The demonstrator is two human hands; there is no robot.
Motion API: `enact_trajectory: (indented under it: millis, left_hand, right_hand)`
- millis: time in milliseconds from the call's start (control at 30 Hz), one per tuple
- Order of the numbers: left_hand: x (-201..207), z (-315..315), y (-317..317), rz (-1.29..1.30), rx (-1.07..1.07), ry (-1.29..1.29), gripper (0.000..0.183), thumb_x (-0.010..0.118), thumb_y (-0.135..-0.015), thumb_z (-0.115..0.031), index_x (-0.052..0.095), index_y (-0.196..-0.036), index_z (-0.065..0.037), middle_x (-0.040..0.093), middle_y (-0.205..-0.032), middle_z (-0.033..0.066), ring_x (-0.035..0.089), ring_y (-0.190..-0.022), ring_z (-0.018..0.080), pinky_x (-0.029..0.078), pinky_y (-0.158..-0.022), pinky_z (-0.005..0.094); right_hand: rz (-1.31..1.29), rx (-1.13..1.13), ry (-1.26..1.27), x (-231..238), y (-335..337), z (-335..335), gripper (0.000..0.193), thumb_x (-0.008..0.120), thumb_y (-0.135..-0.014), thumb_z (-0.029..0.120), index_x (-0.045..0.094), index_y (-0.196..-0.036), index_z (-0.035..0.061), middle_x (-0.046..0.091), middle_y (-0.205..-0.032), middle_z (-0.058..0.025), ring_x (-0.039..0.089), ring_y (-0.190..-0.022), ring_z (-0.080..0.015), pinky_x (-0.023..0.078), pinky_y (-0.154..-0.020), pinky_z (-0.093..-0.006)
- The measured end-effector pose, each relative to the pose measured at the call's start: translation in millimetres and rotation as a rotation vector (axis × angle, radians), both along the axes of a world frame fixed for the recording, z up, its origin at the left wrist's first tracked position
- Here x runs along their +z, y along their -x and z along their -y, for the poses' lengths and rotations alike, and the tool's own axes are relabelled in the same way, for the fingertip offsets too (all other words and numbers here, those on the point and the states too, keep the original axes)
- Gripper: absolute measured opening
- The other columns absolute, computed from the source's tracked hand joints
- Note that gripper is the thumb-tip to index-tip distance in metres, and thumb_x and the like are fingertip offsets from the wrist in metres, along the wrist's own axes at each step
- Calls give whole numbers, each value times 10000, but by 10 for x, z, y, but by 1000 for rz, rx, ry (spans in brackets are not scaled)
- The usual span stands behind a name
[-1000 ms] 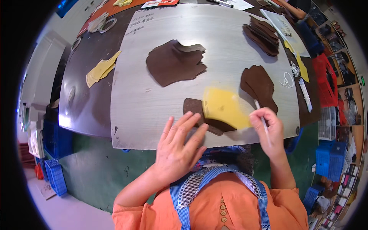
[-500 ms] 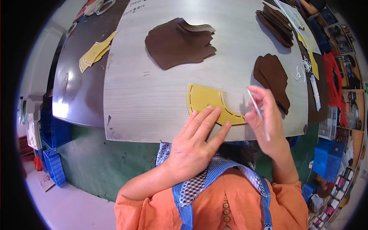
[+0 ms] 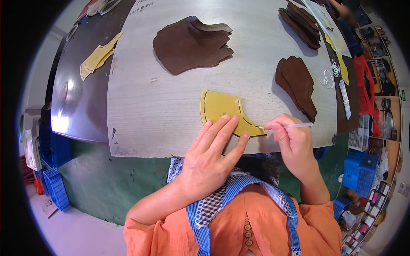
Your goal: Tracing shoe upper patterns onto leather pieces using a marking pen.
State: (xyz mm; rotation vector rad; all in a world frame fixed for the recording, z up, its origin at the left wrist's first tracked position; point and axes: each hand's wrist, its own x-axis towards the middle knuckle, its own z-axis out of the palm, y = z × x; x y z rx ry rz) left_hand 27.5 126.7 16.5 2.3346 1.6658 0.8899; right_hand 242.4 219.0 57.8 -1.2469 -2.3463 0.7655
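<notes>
Left hand (image 3: 208, 155) overlaps template (image 3: 218, 106) (3 brown piles (image 3: 190, 47) nearby).

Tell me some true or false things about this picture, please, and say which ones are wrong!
1. The left hand is on the yellow piece. True.
2. The right hand holds nothing. False: it holds a thin, pale stick.
3. The big brown pile is farther from the person than the yellow piece. True.
4. The sleeves are green. False: they are orange.
5. The white string is near the right edge of the board. True.
6. The yellow piece lies to the right of the stick. False: it lies to the left.
</notes>
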Motion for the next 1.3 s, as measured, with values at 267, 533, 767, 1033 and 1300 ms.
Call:
enact_trajectory:
  millis: [267,533,767,1033,1300]
  left_hand:
    - [-84,30,1,16,-17,-26,368,724,-839,-141,767,-1204,-117,646,-1399,184,635,-1321,347,526,-1095,509]
    - [-24,-6,17,30,6,-26,395,774,-814,-149,770,-1209,-143,639,-1399,171,649,-1299,333,551,-1074,508]
    - [52,-65,99,-48,-78,-30,426,776,-837,-164,750,-1262,-161,632,-1427,144,638,-1307,329,568,-1049,464]
    - [155,-463,785,-205,131,64,657,778,-872,-221,584,-1487,-95,518,-1530,185,472,-1469,387,404,-1216,502]
    - [247,82,339,-126,-80,257,672,811,-846,-258,611,-1467,-94,508,-1539,171,465,-1479,376,338,-1223,621]
  right_hand:
    - [-230,309,-110,-77,711,-324,163,647,-1028,154,697,-924,40,706,-904,-135,689,-811,-347,536,-716,-445]
    - [2,256,-160,27,815,-663,137,666,-998,121,708,-1092,32,717,-921,-138,720,-793,-329,574,-721,-409]
    - [139,132,-72,46,150,-148,174,782,-911,110,652,-1012,53,705,-900,-133,700,-772,-344,561,-698,-432]
    - [-181,-393,83,61,-595,-372,78,732,-987,93,698,-989,23,649,-873,-41,595,-782,-114,489,-723,-296]
    - [-346,-260,129,5,-404,-49,108,742,-995,90,721,-1023,-12,674,-864,-41,605,-790,-96,481,-704,-269]
